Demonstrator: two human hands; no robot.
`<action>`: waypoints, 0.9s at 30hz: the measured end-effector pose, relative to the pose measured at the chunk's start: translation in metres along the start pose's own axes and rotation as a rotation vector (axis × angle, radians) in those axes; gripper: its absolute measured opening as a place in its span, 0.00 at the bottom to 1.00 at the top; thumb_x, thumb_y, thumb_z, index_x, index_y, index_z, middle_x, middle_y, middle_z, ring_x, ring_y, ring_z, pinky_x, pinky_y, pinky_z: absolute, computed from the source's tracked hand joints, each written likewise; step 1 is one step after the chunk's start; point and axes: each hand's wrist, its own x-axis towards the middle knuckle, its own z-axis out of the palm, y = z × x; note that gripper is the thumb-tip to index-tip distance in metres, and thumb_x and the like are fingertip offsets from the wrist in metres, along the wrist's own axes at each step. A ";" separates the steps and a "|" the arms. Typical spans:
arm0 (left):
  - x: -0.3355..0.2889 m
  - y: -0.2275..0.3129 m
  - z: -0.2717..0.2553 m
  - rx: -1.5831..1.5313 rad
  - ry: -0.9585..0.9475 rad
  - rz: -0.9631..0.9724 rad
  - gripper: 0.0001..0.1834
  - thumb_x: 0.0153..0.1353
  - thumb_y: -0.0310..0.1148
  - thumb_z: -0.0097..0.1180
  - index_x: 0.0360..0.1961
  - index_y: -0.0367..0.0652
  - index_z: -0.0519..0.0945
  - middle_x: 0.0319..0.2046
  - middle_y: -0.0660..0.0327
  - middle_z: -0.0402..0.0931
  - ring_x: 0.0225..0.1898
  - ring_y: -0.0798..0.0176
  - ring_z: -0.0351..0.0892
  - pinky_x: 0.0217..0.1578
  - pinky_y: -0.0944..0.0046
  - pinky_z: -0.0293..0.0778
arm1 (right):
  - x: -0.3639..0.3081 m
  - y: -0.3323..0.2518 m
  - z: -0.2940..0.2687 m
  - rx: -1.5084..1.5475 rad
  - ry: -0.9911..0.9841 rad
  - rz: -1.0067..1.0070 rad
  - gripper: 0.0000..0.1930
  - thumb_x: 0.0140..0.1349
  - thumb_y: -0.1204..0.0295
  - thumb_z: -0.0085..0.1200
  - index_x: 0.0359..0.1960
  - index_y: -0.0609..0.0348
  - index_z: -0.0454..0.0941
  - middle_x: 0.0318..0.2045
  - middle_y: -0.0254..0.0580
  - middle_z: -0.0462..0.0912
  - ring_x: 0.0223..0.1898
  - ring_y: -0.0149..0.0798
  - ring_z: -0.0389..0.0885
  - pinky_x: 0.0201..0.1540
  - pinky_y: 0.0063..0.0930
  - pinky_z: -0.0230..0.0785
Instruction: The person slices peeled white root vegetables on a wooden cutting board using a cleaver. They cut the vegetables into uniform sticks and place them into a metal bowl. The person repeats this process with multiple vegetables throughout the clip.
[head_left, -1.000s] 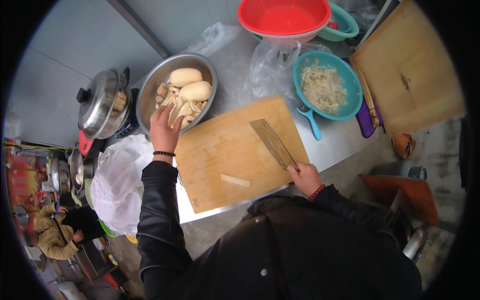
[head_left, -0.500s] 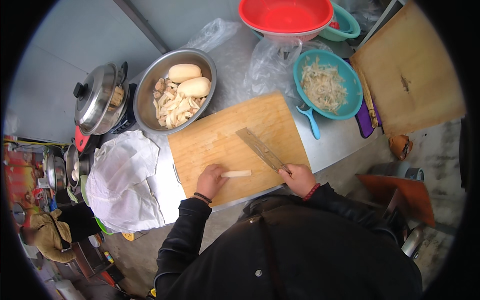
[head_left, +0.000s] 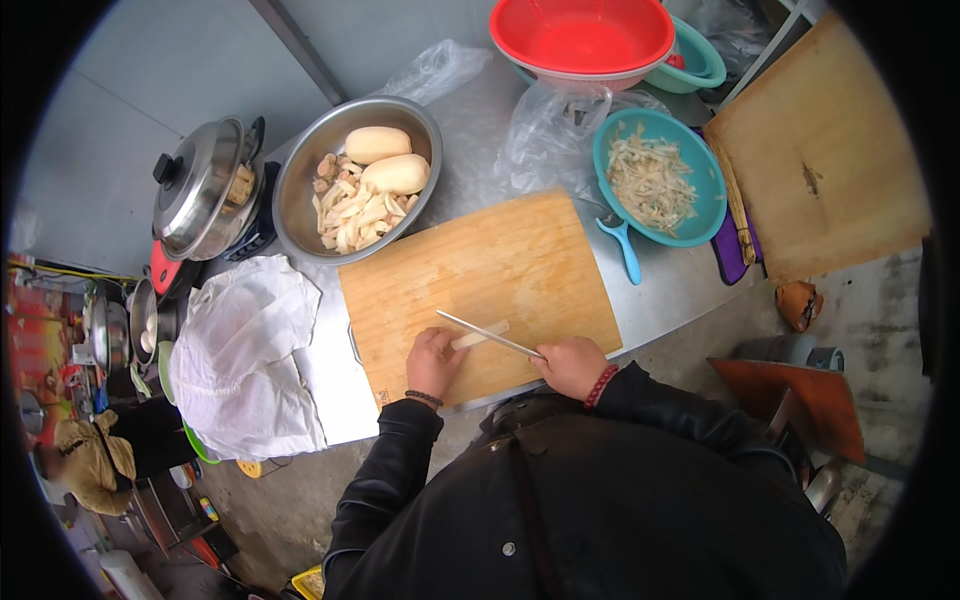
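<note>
From here, left hand point(head_left: 433, 362) hides the left end of the pale strip point(head_left: 466, 341). Cleaver point(head_left: 494, 336) handle buried in right hand point(head_left: 574, 366); blade near edge-on, flat unreadable. Can't tell what's under white cloth point(head_left: 245, 350). Red basin point(head_left: 582, 38) clipped up top, yellow crate point(head_left: 309, 582) at bottom.

Place: working kitchen; home or business unclear
Metal table point(head_left: 662, 300): cutting board point(head_left: 500, 245) and knife point(head_left: 490, 334) over it
Left: lidded pot point(head_left: 205, 185), steel bowl point(head_left: 297, 175) of pale vegetables point(head_left: 355, 215)
Right: turquoise basin point(head_left: 712, 190) of shredded food point(head_left: 650, 180), peeler point(head_left: 629, 258) just beside
Wall point(head_left: 150, 80): grey panels
Floor point(head_left: 262, 508): grey, concrete-looking
</note>
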 end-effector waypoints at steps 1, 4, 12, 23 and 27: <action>0.000 0.000 0.000 -0.001 -0.003 -0.003 0.12 0.49 0.30 0.72 0.36 0.42 0.85 0.33 0.58 0.79 0.33 0.55 0.80 0.35 0.58 0.78 | 0.001 -0.001 -0.001 -0.005 -0.011 0.007 0.14 0.66 0.61 0.52 0.27 0.56 0.81 0.23 0.53 0.81 0.28 0.59 0.81 0.33 0.55 0.72; -0.001 0.000 -0.001 -0.012 -0.018 -0.019 0.12 0.50 0.30 0.71 0.36 0.42 0.85 0.32 0.58 0.79 0.33 0.55 0.80 0.35 0.58 0.78 | 0.002 -0.004 -0.003 -0.016 -0.039 0.023 0.14 0.66 0.61 0.51 0.27 0.56 0.81 0.23 0.53 0.82 0.29 0.59 0.82 0.34 0.55 0.72; -0.001 -0.001 0.000 -0.013 -0.027 -0.009 0.11 0.49 0.29 0.70 0.35 0.41 0.85 0.33 0.58 0.80 0.33 0.55 0.79 0.35 0.59 0.77 | 0.012 -0.003 -0.005 -0.068 -0.135 0.032 0.14 0.65 0.63 0.49 0.28 0.57 0.82 0.26 0.53 0.83 0.31 0.60 0.82 0.36 0.55 0.74; -0.001 -0.005 0.000 0.023 -0.057 -0.007 0.12 0.49 0.30 0.70 0.36 0.42 0.85 0.36 0.58 0.81 0.40 0.53 0.80 0.39 0.56 0.78 | 0.010 0.003 0.007 0.095 0.008 0.010 0.13 0.65 0.64 0.51 0.29 0.59 0.82 0.27 0.54 0.82 0.31 0.60 0.81 0.35 0.52 0.72; -0.003 0.002 0.000 0.013 -0.017 0.014 0.16 0.48 0.32 0.71 0.40 0.43 0.85 0.43 0.56 0.81 0.45 0.51 0.79 0.43 0.55 0.78 | -0.006 0.012 -0.003 0.338 0.232 0.117 0.16 0.67 0.60 0.53 0.29 0.60 0.81 0.25 0.55 0.81 0.29 0.60 0.80 0.33 0.49 0.71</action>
